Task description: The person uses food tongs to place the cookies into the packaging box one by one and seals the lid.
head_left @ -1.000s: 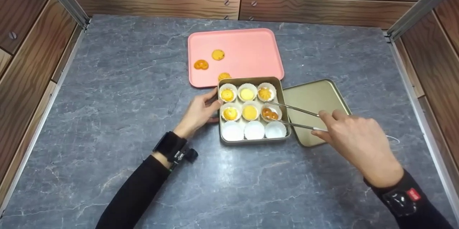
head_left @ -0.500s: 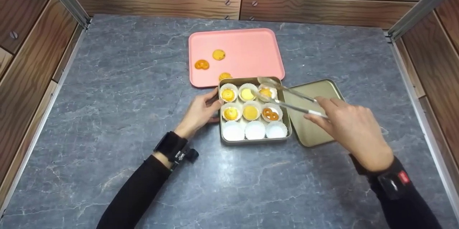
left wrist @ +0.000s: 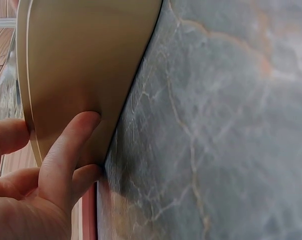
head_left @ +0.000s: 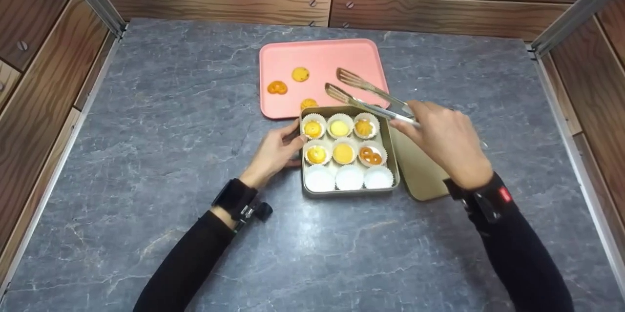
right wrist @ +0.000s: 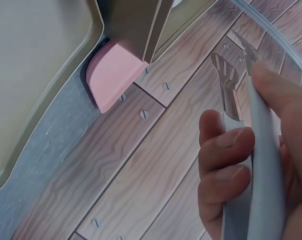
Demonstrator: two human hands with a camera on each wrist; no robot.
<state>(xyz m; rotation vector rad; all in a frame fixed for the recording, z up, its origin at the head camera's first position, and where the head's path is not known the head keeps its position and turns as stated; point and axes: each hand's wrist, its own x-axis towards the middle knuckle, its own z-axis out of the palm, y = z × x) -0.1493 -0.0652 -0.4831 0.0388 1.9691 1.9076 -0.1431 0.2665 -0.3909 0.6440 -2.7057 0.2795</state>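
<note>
My left hand (head_left: 276, 153) rests its fingers against the left wall of a gold-coloured tin (head_left: 351, 193); in the left wrist view the fingertips touch that outer wall (left wrist: 90, 55). Inside the tin stand rows of white paper cups. The back and middle rows hold small yellow and brown cookies, one a pretzel shape (head_left: 370, 156); the front cups (head_left: 349, 177) show only white paper. My right hand (head_left: 442, 141) grips metal serving tongs (head_left: 372, 109) with pale handles. Their slotted tips are apart over the pink tray (head_left: 324, 48), with nothing between them.
On the tray lie a round cookie (head_left: 301, 74), a pretzel-shaped one (head_left: 277, 87) and another (head_left: 308, 103) partly hidden by the tin's back edge. The tin's gold lid (head_left: 424, 175) lies at its right, partly under my right hand. Wood-patterned walls (head_left: 219, 2) surround the marbled tabletop.
My right hand has carried the tongs away from the pretzel's cup, back and left over the tray. The pretzel stays in its cup. My left hand keeps its place on the tin.
</note>
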